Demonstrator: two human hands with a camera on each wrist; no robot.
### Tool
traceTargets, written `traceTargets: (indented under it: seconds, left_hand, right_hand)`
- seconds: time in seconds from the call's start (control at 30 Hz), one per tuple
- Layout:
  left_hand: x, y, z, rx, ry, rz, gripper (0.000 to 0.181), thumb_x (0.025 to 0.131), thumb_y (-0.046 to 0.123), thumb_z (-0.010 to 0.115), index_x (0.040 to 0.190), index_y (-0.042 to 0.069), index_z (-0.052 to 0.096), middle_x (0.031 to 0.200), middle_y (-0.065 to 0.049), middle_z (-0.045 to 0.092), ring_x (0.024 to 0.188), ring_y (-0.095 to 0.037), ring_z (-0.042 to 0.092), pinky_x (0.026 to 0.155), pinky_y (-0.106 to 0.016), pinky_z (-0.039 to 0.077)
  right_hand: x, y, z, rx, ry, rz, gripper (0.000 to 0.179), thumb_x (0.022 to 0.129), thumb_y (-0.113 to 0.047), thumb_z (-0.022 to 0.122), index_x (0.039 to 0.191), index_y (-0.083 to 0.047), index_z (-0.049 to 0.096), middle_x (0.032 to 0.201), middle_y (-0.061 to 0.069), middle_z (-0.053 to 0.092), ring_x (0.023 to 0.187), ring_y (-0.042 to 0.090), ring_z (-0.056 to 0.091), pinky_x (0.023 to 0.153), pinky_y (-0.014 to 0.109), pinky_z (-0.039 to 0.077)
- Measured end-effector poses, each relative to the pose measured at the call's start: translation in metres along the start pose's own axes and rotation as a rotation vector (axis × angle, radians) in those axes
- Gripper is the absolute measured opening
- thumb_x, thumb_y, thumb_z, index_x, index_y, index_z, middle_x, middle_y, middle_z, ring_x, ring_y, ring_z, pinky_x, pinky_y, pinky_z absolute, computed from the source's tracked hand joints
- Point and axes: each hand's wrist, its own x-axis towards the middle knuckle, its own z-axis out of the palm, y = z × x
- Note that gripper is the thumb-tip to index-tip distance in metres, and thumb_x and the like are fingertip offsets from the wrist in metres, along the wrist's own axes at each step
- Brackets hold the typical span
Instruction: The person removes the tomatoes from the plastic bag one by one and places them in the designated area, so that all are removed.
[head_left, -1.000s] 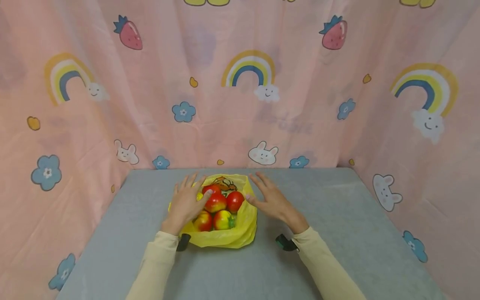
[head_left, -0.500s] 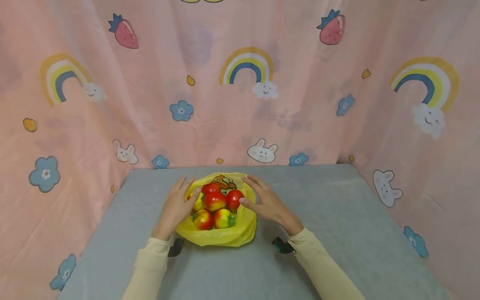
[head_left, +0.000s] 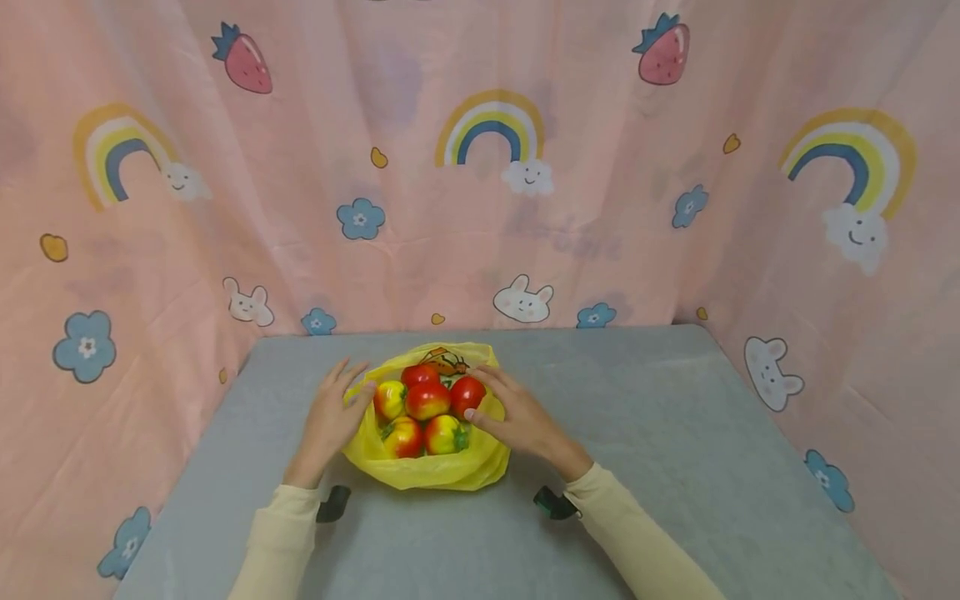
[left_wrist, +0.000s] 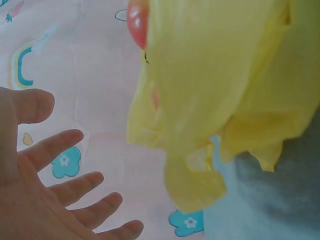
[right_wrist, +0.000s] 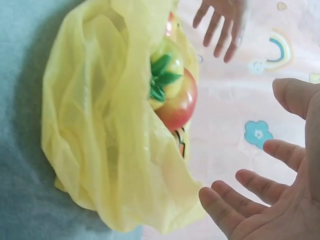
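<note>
A yellow plastic bag (head_left: pixel 427 477) sits with its mouth spread wide on the grey table. Several red and yellow tomato-like fruits (head_left: pixel 427 401) lie inside, some with green leafy tops. On the bag's left side is my left hand (head_left: pixel 326 421), fingers spread; the left wrist view has this hand (left_wrist: pixel 55 185) apart from the bag's hanging handle (left_wrist: pixel 195 187). My right hand (head_left: pixel 521 417) is over the right rim, thumb near the rightmost fruit (head_left: pixel 467 397). Seen from the right wrist, its fingers (right_wrist: pixel 220 205) are extended, one fingertip right at the bag's edge.
The grey table (head_left: pixel 645 433) extends on both sides of the bag. A pink curtain (head_left: pixel 585 208) printed with rainbows, strawberries and rabbits hangs behind it and along both sides. Dark wrist-camera mounts (head_left: pixel 555 503) stick out below the wrists.
My left hand has moved left and toward me, uncovering a yellow fruit on that side. The right hand has shifted slightly left over the bag's rim. The head view has tilted a little.
</note>
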Motion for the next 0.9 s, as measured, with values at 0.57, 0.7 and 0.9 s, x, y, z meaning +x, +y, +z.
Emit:
traceTargets:
  seconds: [0.57, 0.7, 0.9]
  left_hand:
    - [-0.008, -0.029, -0.002, -0.031, -0.168, -0.059, 0.060, 0.094, 0.037, 0.063, 0.147, 0.014, 0.046, 0.160, -0.026, 0.021, 0.145, -0.052, 0.021, 0.112, -0.073, 0.018]
    - [-0.010, -0.034, 0.001, -0.024, -0.196, -0.071, 0.058, 0.096, 0.033, 0.061, 0.148, 0.015, 0.044, 0.161, -0.025, 0.020, 0.146, -0.051, 0.021, 0.113, -0.071, 0.019]
    - [-0.010, -0.037, 0.001, -0.031, -0.211, -0.075, 0.055, 0.097, 0.026, 0.059, 0.149, 0.014, 0.043, 0.160, -0.027, 0.020, 0.145, -0.052, 0.023, 0.113, -0.070, 0.019]
  right_hand:
    - [-0.002, -0.002, 0.019, 0.133, 0.028, -0.012, 0.057, 0.092, -0.024, 0.069, 0.144, -0.012, 0.048, 0.153, 0.011, 0.041, 0.126, 0.039, 0.056, 0.099, 0.052, 0.052]
    - [-0.001, -0.004, 0.023, 0.131, 0.011, -0.004, 0.058, 0.090, -0.023, 0.070, 0.143, -0.010, 0.048, 0.151, 0.010, 0.043, 0.130, 0.034, 0.053, 0.101, 0.049, 0.052]
    - [-0.002, -0.006, 0.028, 0.054, -0.014, 0.004, 0.058, 0.091, -0.029, 0.070, 0.142, -0.012, 0.049, 0.146, 0.007, 0.048, 0.123, 0.032, 0.056, 0.101, 0.046, 0.052]
